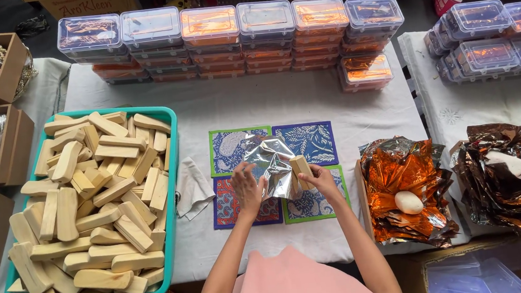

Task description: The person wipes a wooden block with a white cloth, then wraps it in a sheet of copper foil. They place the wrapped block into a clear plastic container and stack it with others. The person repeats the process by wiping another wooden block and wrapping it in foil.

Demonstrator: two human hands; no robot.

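Note:
My left hand (247, 188) pinches the edge of a crinkled silver foil sheet (271, 162) held above the table's middle. My right hand (320, 179) grips a pale wooden block (301, 168) pressed against the foil's right side, so both hands hold the foil and block together. Under them lie several patterned cloth squares: a green-edged blue one (229, 147), a dark blue leaf one (313, 141), a red-and-blue one (226, 206) and another green-edged one (311, 204).
A teal tray (172, 166) heaped with wooden blocks (94, 203) fills the left. A white cloth (192, 189) lies beside it. Stacked clear lidded boxes (233, 37) line the back. Orange foil (403, 185) with a white stone (408, 202) and brown foil (504, 171) lie right. Cardboard boxes (0, 148) stand far left.

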